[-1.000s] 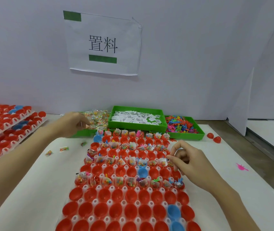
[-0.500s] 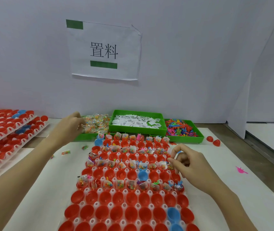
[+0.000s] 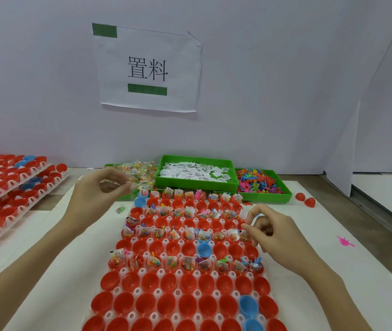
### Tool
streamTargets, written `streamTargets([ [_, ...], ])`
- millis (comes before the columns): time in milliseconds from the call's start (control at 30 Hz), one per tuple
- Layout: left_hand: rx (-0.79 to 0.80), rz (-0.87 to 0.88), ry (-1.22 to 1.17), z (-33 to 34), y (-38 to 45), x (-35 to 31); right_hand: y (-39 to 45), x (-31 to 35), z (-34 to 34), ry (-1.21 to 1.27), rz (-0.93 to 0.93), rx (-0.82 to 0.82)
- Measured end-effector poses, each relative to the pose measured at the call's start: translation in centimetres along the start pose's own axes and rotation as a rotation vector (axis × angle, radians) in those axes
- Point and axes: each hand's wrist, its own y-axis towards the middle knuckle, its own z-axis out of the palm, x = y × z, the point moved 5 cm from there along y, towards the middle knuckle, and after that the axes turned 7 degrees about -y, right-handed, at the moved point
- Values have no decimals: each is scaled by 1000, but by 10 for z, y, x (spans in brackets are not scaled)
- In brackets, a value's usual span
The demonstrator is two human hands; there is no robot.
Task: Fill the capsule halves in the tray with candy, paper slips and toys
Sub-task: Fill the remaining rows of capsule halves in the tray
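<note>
At the left edge of your counter (image 3: pixel 369 271), stacked trays (image 3: pixel 11 187) of red and blue capsule halves sit in tiers. Your left hand (image 3: pixel 99 189) hovers above the counter, just short of the candy bin (image 3: pixel 140 173), fingers curled and pinching a small clear candy packet (image 3: pixel 109 183). A stray candy (image 3: pixel 120 209) lies on the white surface beside the tray's far left corner.

Straight ahead, the tray (image 3: pixel 183 273) of capsule halves runs from the near edge back to the bins; its far rows alternate between filled and bare cups, while the near rows are bare, mostly red with a few blue. Behind it at the far edge stand the paper slip bin (image 3: pixel 196 174) and, to its right, the toy bin (image 3: pixel 261 185). A white wall (image 3: pixel 285 80) rises behind the counter, carrying a paper sign (image 3: pixel 148 68) with two characters and green bars.

Your right hand (image 3: pixel 276 235) is over the tray's right edge, fingers bent, thumb and forefinger together; whether they hold anything you cannot tell. Two loose red halves (image 3: pixel 306 199) lie by the toy bin, and a pink toy (image 3: pixel 345 242) lies towards the right edge.
</note>
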Motion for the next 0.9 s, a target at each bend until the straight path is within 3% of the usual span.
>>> streamTargets([
  [100,45,-20,-192,9,-34,-20,0,-2,0,-1,3,-13],
  [400,210,172,-183,27,-78,-46,25,6,-1,-89,-53,-254],
  [567,230,258,-221,26,-85,-48,87,8,5,-199,-37,-202],
  [800,246,313,-188,19,-83,-45,174,-5,26,-344,222,-42],
  [900,240,304,-188,16,-80,-41,194,-3,34,-474,278,105],
])
